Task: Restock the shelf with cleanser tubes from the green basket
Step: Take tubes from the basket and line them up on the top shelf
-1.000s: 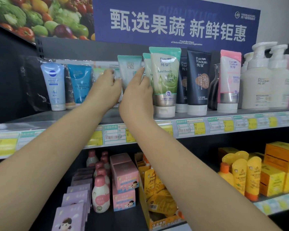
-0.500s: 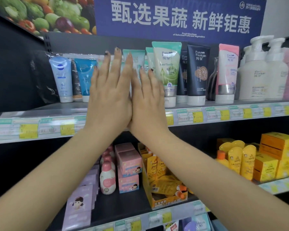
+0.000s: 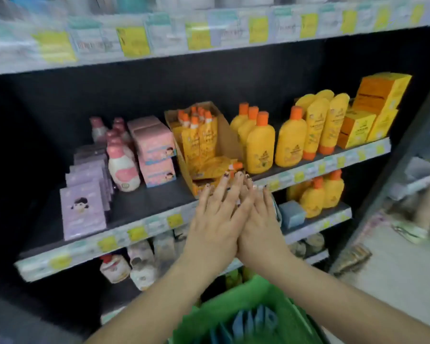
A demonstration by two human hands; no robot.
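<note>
Head view, blurred by motion: both hands are raised together in front of a dark shelving unit, palms facing away and inner edges touching from heel to fingertips. The left hand [image 3: 212, 224] and the right hand [image 3: 258, 227] have straight, slightly spread fingers, so each grip is open and carries nothing. The nails show dark and pale painted patterns.

Below the forearms, at the bottom edge, sits the green basket [image 3: 224, 311], its bright green rim and wall visible between the two arms. Inside it stand several blue tubes [image 3: 256, 321], flat-ended and packed upright side by side; the blur hides any print on them.

Behind the hands runs the middle shelf [image 3: 144, 202], a black board with a pale strip of price labels and yellow tags along its front edge. On it, from left to right, stand lilac boxes [image 3: 83, 209] printed with a cartoon face, white bottles with pink caps [image 3: 123, 167], stacked pink boxes [image 3: 155, 150], an open cardboard display box [image 3: 227, 137] filled with yellow pouches that have orange spouts, yellow bottles with orange caps [image 3: 260, 145], yellow tubes standing on orange caps [image 3: 325, 122], and orange cartons [image 3: 377, 105]. The fingertips overlap the front of the cardboard box in the picture.

The top shelf's label strip [image 3: 209, 33] crosses the top of the frame. Lower shelves hold more yellow bottles [image 3: 318, 194] and a pale blue box [image 3: 292, 213].
</note>
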